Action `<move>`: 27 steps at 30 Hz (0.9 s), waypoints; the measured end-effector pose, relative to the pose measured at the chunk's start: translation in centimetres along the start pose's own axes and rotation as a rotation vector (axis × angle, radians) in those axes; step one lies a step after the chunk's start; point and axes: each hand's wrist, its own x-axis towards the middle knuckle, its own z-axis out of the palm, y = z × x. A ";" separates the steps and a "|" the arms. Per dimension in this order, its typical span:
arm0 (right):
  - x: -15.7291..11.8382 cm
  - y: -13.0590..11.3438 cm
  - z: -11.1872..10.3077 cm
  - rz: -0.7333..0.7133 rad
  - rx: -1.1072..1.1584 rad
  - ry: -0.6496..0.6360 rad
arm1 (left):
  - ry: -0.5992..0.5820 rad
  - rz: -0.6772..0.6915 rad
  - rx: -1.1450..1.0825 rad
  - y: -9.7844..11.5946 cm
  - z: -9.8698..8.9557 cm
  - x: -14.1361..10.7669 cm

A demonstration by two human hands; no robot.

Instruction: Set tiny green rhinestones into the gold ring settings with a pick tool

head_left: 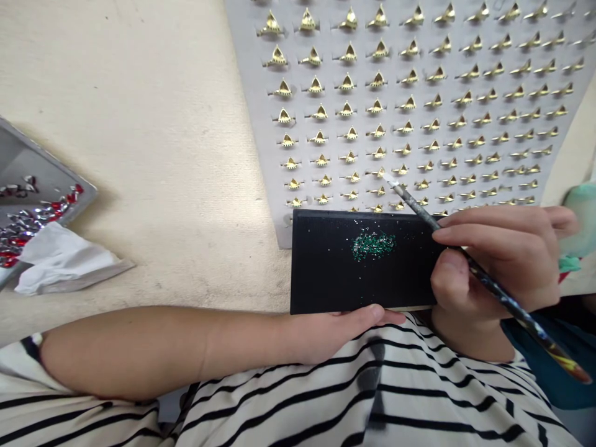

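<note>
My right hand [493, 261] pinches a thin, paint-smeared brush-like stick [419, 211] with a pale pointed tip. That tip is at one of the gold-coloured rings [379, 152], which stand in rows on a grey board [265, 149]. Their triangular heads face up. Below the board's near rows lies a flat black tray [321, 273], overlapping its edge. A small heap of tiny green and silvery stones [372, 246] is scattered on the tray. At the tray's near edge my left hand [344, 326] grips it, thumb along the rim and most fingers hidden.
On the left, a grey box [69, 167] holds several red and silvery gem-like pieces [32, 226]. A crumpled white tissue [69, 261] lies against it. A pale green object [580, 217] is partly visible at the right, behind my right hand. The tabletop [177, 155] is cream-coloured.
</note>
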 end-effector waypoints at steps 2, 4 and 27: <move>0.0 0.0 0.1 -0.012 0.023 0.020 | 0.006 0.006 0.003 -0.1 0.0 0.0; 0.1 0.1 0.1 -0.024 0.021 0.028 | 0.004 0.012 0.003 -0.1 0.0 0.1; 0.1 0.7 0.5 -0.065 0.097 0.073 | 0.021 0.008 0.009 0.2 0.2 -0.1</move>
